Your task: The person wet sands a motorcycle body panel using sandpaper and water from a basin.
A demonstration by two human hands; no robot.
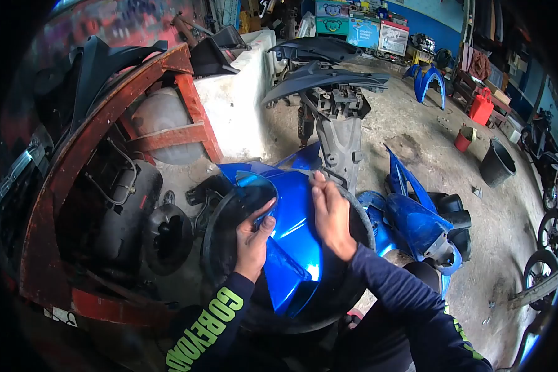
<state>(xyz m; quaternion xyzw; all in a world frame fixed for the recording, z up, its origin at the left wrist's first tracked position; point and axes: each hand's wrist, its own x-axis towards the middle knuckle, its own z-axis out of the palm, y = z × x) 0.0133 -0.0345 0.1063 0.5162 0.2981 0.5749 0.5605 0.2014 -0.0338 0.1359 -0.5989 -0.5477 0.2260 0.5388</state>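
Note:
A glossy blue motorcycle fairing panel rests over a round black tub in front of me. My left hand grips the panel's left edge, thumb on the near side and fingers partly hidden behind it. At the panel's upper right edge, my right hand is closed, with its fingers bent against the surface. A greyish patch shows by those fingertips, but whether it is a held piece or part of the panel I cannot make out.
More blue fairing parts lie on the floor at right. Ahead stands a partly stripped motorcycle. A red wooden frame with a black tank is at left. A black bucket and a red container stand farther right.

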